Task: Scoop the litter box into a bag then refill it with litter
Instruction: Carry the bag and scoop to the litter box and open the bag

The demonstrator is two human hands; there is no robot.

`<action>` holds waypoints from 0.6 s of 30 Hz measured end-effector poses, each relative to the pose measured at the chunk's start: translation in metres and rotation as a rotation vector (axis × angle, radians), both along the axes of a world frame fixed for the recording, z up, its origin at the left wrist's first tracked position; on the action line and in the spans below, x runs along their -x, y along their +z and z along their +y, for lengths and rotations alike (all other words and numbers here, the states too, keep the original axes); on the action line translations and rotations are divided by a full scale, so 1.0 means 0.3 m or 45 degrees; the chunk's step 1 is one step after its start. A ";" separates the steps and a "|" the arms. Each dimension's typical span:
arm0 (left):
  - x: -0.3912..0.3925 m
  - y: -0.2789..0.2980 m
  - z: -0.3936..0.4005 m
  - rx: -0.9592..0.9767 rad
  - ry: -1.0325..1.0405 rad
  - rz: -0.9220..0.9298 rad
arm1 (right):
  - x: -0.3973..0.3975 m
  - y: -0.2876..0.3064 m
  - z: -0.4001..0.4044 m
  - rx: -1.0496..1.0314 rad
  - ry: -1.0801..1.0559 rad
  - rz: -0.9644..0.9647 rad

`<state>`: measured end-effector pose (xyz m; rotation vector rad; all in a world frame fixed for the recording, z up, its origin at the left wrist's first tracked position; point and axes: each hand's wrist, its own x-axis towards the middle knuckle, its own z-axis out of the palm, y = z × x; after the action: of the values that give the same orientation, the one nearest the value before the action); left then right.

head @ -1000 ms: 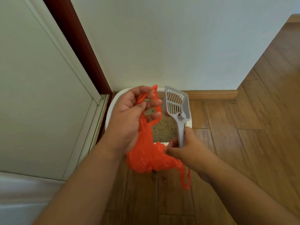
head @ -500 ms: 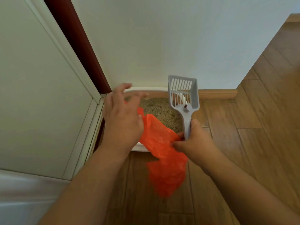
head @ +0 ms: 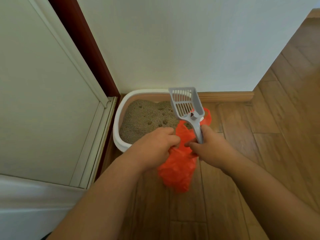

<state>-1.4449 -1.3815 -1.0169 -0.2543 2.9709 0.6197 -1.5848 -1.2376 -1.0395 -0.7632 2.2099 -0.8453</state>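
Bag between my hands, litter box just beyond them

My left hand (head: 156, 142) grips one side of the orange bag (head: 176, 168); my right hand (head: 210, 146) pinches the other side while clamping the scoop (head: 187, 108) by its handle, long axis running up and away from me, head over the box's right end. The litter box (head: 119, 135) sits in the far-left corner, closer to my left hand. The bag's mouth isn't open yet, I judge.
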 end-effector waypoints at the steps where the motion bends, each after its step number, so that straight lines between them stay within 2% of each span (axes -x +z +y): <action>1: -0.008 -0.008 0.007 0.025 -0.018 -0.007 | 0.007 -0.004 0.002 -0.030 0.032 0.027; 5: -0.013 -0.007 0.001 0.131 -0.170 0.020 | 0.057 -0.004 -0.014 -0.019 0.241 0.017; 10: 0.018 -0.021 -0.044 0.184 -0.215 0.062 | 0.143 -0.032 -0.044 -0.145 0.604 -0.051; 14: 0.007 -0.095 -0.088 0.292 -0.373 0.078 | 0.181 -0.119 -0.037 -0.159 0.692 0.041; 18: -0.007 -0.161 -0.122 0.182 -0.405 0.097 | 0.207 -0.177 -0.017 -0.040 0.640 -0.050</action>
<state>-1.4427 -1.4181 -1.0651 0.2345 3.0348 0.3879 -1.6470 -1.2427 -1.0925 -1.2053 1.8645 -0.5636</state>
